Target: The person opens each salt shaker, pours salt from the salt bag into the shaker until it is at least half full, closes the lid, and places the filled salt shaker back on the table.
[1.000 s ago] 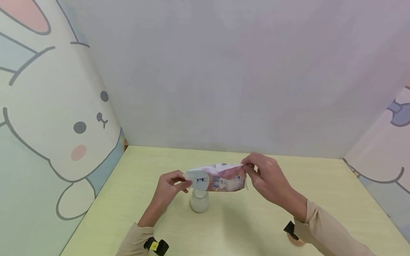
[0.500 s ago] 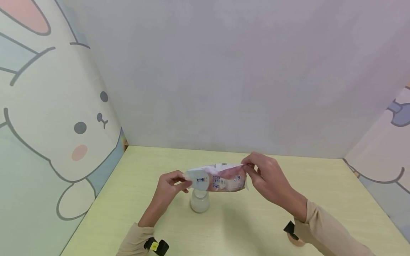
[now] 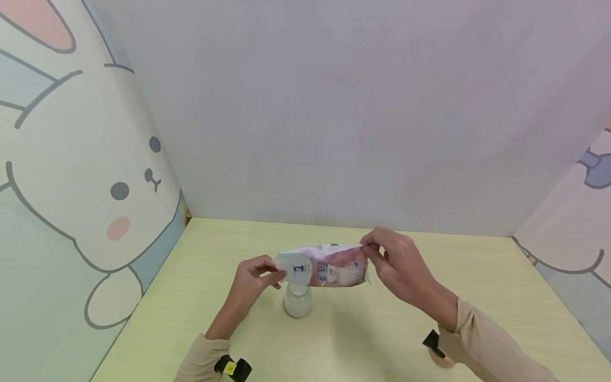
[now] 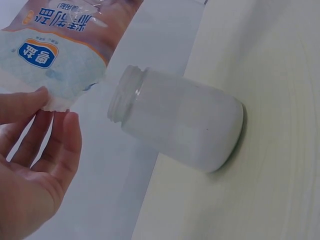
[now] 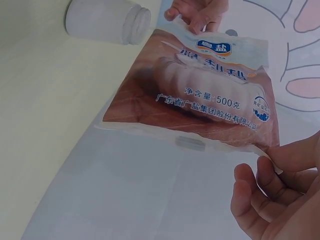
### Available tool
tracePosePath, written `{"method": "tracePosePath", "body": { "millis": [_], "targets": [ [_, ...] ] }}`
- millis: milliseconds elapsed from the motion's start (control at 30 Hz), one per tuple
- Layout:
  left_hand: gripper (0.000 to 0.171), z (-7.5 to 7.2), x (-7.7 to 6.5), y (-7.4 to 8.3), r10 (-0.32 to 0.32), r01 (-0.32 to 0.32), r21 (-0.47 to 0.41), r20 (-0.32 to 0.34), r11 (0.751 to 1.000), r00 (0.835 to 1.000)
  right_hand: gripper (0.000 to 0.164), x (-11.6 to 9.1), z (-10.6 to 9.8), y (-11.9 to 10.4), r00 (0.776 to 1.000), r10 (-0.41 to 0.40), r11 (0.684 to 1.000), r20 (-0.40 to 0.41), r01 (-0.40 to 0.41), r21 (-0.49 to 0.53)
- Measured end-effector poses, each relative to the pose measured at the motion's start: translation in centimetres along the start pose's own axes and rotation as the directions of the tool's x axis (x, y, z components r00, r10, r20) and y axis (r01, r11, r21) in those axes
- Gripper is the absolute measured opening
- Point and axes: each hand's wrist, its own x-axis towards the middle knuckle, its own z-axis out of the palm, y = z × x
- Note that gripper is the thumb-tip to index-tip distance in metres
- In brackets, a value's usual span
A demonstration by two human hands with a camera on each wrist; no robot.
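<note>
Both hands hold a salt bag (image 3: 329, 268) up over the table, stretched out sideways and tilted. My left hand (image 3: 255, 276) pinches its pale blue end between thumb and fingers. At the opposite end, my right hand (image 3: 393, 265) pinches a corner, as the right wrist view also shows on the bag's brown part (image 5: 135, 95). A clear glass jar (image 4: 185, 120) stands upright and uncapped on the table, with white contents inside. In the left wrist view the bag's pale end (image 4: 60, 70) has a small tear mark close to the jar's mouth.
A round orange-tan object (image 3: 441, 361) lies on the table, partly hidden by the right sleeve (image 3: 487, 339). The pale yellow table (image 3: 229, 233) meets a grey wall (image 3: 334, 132) at the back. Cartoon-printed panels (image 3: 86, 185) stand at the sides.
</note>
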Motion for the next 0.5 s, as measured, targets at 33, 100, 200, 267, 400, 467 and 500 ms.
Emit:
{"method": "tracePosePath", "body": {
  "millis": [33, 100, 200, 267, 400, 467, 500],
  "targets": [
    [0.006, 0.01, 0.0, -0.01, -0.002, 0.002, 0.0, -0.002, 1.0, 1.0, 0.025, 0.0, 0.0, 0.01, 1.0, 0.001, 1.0, 0.0, -0.001, 0.001],
    [0.004, 0.04, 0.02, -0.04, -0.006, 0.006, 0.0, -0.005, 1.0, 1.0, 0.025, -0.01, 0.01, 0.02, 1.0, 0.003, 1.0, 0.0, -0.003, 0.002],
    [0.004, 0.06, 0.03, -0.06, -0.014, 0.014, -0.002, -0.01, 1.0, 1.0, 0.025, -0.03, 0.02, 0.04, 1.0, 0.006, 1.0, 0.001, -0.006, 0.003],
    [0.005, 0.04, 0.03, -0.07, -0.016, 0.016, -0.002, -0.012, 1.0, 1.0, 0.025, -0.05, 0.03, 0.05, 1.0, 0.008, 1.0, 0.001, -0.008, 0.004],
    [0.008, -0.04, 0.0, -0.08, 0.0, 0.0, 0.0, -0.003, 1.0, 1.0, 0.024, -0.08, 0.03, 0.07, 1.0, 0.01, 1.0, 0.002, -0.01, 0.003],
    [0.009, -0.06, -0.02, -0.07, 0.0, 0.0, 0.004, 0.001, 1.0, 1.0, 0.024, -0.08, 0.03, 0.08, 1.0, 0.008, 1.0, 0.001, -0.008, 0.001],
    [0.01, -0.06, -0.05, -0.02, -0.001, 0.001, 0.005, 0.001, 1.0, 1.0, 0.024, -0.09, 0.04, 0.08, 1.0, 0.008, 1.0, 0.001, -0.008, 0.0]
  ]
}}
